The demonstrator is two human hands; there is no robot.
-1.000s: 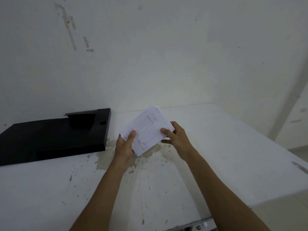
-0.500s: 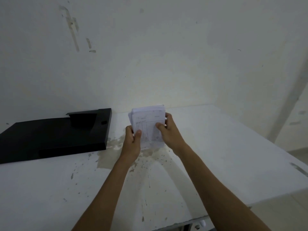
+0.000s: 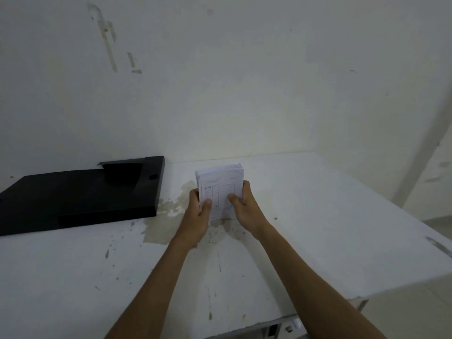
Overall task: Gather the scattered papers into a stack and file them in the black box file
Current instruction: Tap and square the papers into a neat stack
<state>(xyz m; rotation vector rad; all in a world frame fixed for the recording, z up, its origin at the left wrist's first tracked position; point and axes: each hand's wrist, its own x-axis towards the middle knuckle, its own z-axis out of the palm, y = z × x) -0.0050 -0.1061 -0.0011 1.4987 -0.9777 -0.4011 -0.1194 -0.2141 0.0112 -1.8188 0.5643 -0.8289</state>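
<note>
A stack of white papers [image 3: 220,184] with a printed table on the front sheet stands upright on its bottom edge on the white table [image 3: 318,216]. My left hand [image 3: 199,216] grips its left side, thumb on the front. My right hand [image 3: 244,206] grips its right side, thumb across the front sheet. The black box file [image 3: 78,194] lies flat on the table to the left of the stack, a hand's width from my left hand.
The table is stained and speckled around the hands. A white wall [image 3: 220,81] rises right behind the table. The table's right edge [image 3: 415,228] and near edge drop off to the floor.
The stack was tilted and held flat-ish in both hands; it has been turned upright and squared, its bottom edge now on the table.
</note>
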